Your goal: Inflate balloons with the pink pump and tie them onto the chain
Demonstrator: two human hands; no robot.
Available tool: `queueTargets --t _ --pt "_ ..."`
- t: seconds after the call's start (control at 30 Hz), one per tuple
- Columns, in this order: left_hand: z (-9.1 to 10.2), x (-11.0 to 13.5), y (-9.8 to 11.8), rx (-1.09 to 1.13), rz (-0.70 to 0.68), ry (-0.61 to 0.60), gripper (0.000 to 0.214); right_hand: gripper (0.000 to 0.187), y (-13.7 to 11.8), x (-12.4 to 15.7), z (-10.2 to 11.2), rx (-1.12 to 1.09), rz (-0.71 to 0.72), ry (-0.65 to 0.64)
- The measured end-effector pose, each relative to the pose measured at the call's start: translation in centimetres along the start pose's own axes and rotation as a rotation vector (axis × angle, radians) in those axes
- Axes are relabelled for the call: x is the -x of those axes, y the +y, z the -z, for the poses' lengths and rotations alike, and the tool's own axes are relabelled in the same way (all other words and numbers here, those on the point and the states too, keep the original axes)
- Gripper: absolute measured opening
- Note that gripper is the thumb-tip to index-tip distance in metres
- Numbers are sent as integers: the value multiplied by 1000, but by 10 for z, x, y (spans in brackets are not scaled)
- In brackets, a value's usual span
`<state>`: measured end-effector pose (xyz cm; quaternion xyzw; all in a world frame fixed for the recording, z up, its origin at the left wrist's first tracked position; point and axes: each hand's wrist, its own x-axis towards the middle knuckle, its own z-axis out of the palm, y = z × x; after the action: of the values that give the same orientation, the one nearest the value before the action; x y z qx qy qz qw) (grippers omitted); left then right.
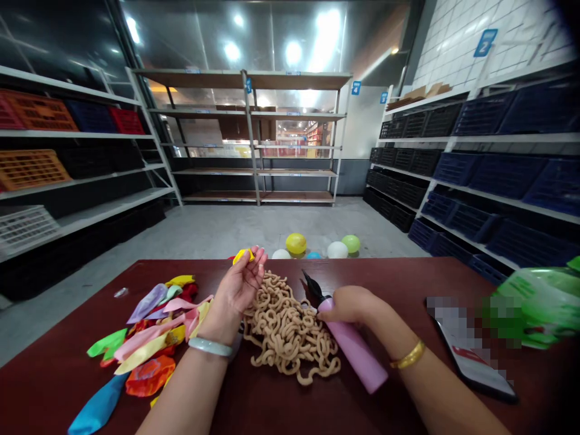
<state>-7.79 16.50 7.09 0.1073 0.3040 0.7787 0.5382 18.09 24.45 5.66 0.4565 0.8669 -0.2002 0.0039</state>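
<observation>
My left hand [241, 281] is raised over the table with a small yellow balloon [243, 257], not inflated, held at the thumb; its other fingers are partly spread. My right hand [348, 304] closes round the upper part of a pink hand balloon pump [353, 350], which lies slanted with its black nozzle [312, 285] pointing away from me. Between my hands lies a heap of tan, curly, rope-like pieces [290, 329]. Several limp balloons in mixed colours [149, 338] are spread left of my left forearm, a blue one [100, 408] nearest me.
The dark red table [399, 278] also bears a phone [471, 353] and a green-and-white plastic bag [534, 302] at the right. Several inflated balloons [296, 243] rest on the floor beyond its far edge. Shelves with crates [475, 175] line the sides; a rack [254, 139] stands behind.
</observation>
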Motion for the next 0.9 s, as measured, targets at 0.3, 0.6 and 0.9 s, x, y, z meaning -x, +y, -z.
queueTargets --t 0.3,0.6,0.9 --pt "7 -7 4 77 -63 94 15 32 -23 12 16 -49 284 153" --pt "-1 -1 -12 14 -29 11 16 35 -37 13 5 -33 249 125" --pt "-2 3 -26 -49 -52 -119 14 33 -35 9 -1 -100 258 127"
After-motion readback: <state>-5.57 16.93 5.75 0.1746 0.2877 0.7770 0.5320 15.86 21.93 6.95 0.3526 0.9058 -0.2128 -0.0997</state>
